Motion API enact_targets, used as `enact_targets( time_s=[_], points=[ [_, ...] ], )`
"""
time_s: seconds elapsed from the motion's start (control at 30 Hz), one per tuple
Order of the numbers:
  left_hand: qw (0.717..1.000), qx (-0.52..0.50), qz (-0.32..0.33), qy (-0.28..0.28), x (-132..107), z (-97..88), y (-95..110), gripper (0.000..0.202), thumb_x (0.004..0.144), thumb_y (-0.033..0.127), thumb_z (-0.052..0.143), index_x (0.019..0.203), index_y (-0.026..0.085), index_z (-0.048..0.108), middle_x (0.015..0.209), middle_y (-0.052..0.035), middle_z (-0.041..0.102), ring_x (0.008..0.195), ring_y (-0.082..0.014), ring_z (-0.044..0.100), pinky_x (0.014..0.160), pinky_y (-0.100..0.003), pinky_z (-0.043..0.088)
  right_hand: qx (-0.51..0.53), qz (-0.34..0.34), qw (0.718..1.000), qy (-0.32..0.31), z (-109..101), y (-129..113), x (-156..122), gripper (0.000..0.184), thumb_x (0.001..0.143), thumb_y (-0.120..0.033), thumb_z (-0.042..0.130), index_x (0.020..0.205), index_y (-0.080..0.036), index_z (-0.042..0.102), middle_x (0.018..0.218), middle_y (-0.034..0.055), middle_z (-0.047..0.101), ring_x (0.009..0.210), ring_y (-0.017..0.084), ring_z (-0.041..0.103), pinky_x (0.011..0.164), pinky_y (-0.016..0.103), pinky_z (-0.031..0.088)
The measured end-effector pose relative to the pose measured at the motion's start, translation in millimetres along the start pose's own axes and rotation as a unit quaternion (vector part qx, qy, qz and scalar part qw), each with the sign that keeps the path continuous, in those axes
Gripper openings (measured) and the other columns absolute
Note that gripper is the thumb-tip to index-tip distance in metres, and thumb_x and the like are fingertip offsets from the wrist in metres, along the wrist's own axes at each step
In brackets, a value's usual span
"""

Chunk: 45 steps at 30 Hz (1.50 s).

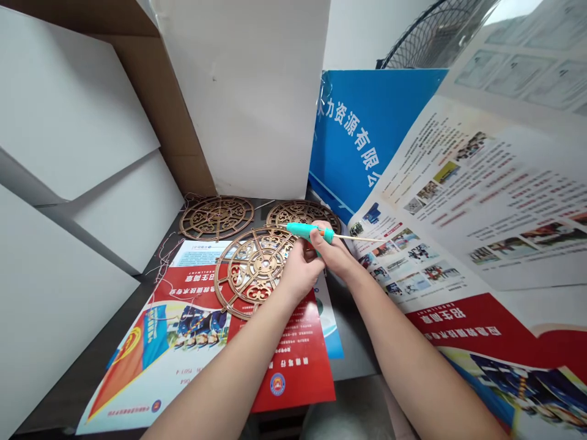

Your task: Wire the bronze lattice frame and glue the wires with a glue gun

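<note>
Holding: my right hand curls its fingers round a teal-handled tool, pinching it near the orange collar, and a thin wooden stick runs out rightward from the tool's tip.

Left hand: my left hand sits just under the tool, fingers bunched against the rim of a fretwork wooden disc. From here I cannot tell whether it grips the disc or only touches it.

Disc: it lies flat on a red-and-white brochure, overlapping a second wooden disc partly behind my hands. A third wooden disc lies further left.

Arms: both forearms enter from the bottom edge and angle together toward the centre.

Edges: a white board stands behind the discs and a blue printed board behind the stick. A large brochure leans in on the right, under the stick's end; I cannot tell if they touch.

Room: a strip of dark tabletop runs below my right hand, between the brochures.
</note>
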<state>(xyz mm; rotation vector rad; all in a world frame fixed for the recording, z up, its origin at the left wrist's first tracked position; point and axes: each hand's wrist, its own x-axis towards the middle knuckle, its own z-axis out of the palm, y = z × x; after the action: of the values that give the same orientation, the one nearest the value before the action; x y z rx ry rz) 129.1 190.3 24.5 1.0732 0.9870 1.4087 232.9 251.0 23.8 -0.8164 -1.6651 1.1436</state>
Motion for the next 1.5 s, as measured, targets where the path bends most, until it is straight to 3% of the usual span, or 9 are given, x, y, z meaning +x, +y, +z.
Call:
enact_targets(
  time_s=[0.3, 0.4, 0.5, 0.57, 0.63, 0.77, 1.13, 1.37, 1.5],
  points=[
    [0.999, -0.033, 0.034, 0.011, 0, 4.9, -12, 0.049, 0.075, 0.031, 0.071, 0.117, 0.014, 0.052, 0.112, -0.0059, 0.066, 0.095, -0.0069, 0.065, 0.087, -0.015, 0.054, 0.026, 0.053, 0.995, -0.078, -28, -7, -7, 0.059, 0.084, -0.069, 0.069, 0.120, -0.025, 0.053, 0.095, 0.0013, 0.060, 0.076, 0.015, 0.058, 0.069, 0.029, 0.050],
    [0.998, -0.053, 0.011, 0.015, -2, 8.8, -14, 0.050, 0.074, 0.037, 0.071, 0.111, 0.014, 0.049, 0.102, -0.0052, 0.064, 0.084, -0.0115, 0.069, 0.073, -0.019, 0.057, 0.080, 0.032, 0.996, 0.033, -52, -16, -24, 0.069, 0.083, -0.067, 0.072, 0.133, -0.026, 0.048, 0.115, 0.0071, 0.063, 0.097, 0.020, 0.067, 0.081, 0.034, 0.055],
    [0.998, -0.063, -0.002, 0.016, -2, 8.5, -19, 0.046, 0.071, 0.037, 0.073, 0.103, 0.014, 0.049, 0.091, -0.0025, 0.062, 0.075, -0.0124, 0.068, 0.064, -0.019, 0.055, -0.074, -0.094, 0.983, 0.137, -71, -40, -47, 0.065, 0.086, -0.059, 0.072, 0.138, -0.028, 0.050, 0.121, 0.0103, 0.064, 0.109, 0.025, 0.065, 0.086, 0.038, 0.055],
    [0.998, -0.065, -0.004, 0.021, -3, 7.8, -22, 0.043, 0.071, 0.035, 0.073, 0.101, 0.014, 0.049, 0.084, 0.0006, 0.060, 0.064, -0.0082, 0.063, 0.060, -0.017, 0.052, -0.295, -0.182, 0.920, 0.184, -75, -63, -59, 0.049, 0.093, -0.050, 0.067, 0.135, -0.027, 0.058, 0.126, 0.0116, 0.064, 0.116, 0.026, 0.063, 0.097, 0.042, 0.051],
    [0.998, -0.063, -0.004, 0.028, -4, 7.7, -22, 0.044, 0.072, 0.039, 0.074, 0.101, 0.015, 0.050, 0.081, 0.0022, 0.059, 0.057, -0.0049, 0.057, 0.056, -0.016, 0.050, -0.502, -0.218, 0.831, 0.098, -72, -83, -64, 0.037, 0.097, -0.047, 0.061, 0.127, -0.025, 0.065, 0.126, 0.0116, 0.068, 0.121, 0.030, 0.062, 0.101, 0.045, 0.047],
    [0.998, -0.057, -0.006, 0.033, -4, 8.6, -21, 0.046, 0.072, 0.044, 0.076, 0.100, 0.014, 0.054, 0.075, 0.0017, 0.060, 0.056, -0.0051, 0.055, 0.053, -0.015, 0.047, -0.665, -0.122, 0.733, -0.072, -55, -99, -62, 0.031, 0.104, -0.041, 0.046, 0.111, -0.024, 0.070, 0.107, 0.0062, 0.077, 0.092, 0.028, 0.072, 0.070, 0.039, 0.044],
    [0.997, -0.046, -0.030, 0.045, -6, 9.1, -22, 0.039, 0.073, 0.038, 0.072, 0.099, 0.012, 0.060, 0.086, -0.0047, 0.068, 0.066, -0.0101, 0.064, 0.059, -0.020, 0.056, -0.622, -0.045, 0.781, -0.012, -39, -78, -69, 0.024, 0.103, -0.037, 0.044, 0.112, -0.024, 0.063, 0.101, 0.0023, 0.076, 0.082, 0.022, 0.071, 0.061, 0.031, 0.037],
    [0.998, 0.015, -0.017, 0.058, -8, 8.1, -22, 0.035, 0.078, 0.044, 0.070, 0.095, 0.015, 0.058, 0.066, 0.0024, 0.056, 0.054, -0.0031, 0.048, 0.054, -0.013, 0.037, -0.707, -0.168, 0.686, 0.030, -49, -67, -77, 0.034, 0.105, -0.040, 0.041, 0.099, -0.023, 0.070, 0.091, 0.0015, 0.076, 0.069, 0.018, 0.067, 0.055, 0.032, 0.025],
    [0.994, 0.061, -0.001, 0.089, -7, 4.4, -24, 0.031, 0.078, 0.040, 0.071, 0.092, 0.014, 0.061, 0.075, 0.0018, 0.061, 0.063, -0.0013, 0.047, 0.063, -0.012, 0.037, -0.694, -0.201, 0.691, 0.023, -48, -62, -72, 0.030, 0.103, -0.034, 0.045, 0.096, -0.022, 0.071, 0.083, 0.0010, 0.075, 0.065, 0.016, 0.064, 0.055, 0.031, 0.025]
  ],
)
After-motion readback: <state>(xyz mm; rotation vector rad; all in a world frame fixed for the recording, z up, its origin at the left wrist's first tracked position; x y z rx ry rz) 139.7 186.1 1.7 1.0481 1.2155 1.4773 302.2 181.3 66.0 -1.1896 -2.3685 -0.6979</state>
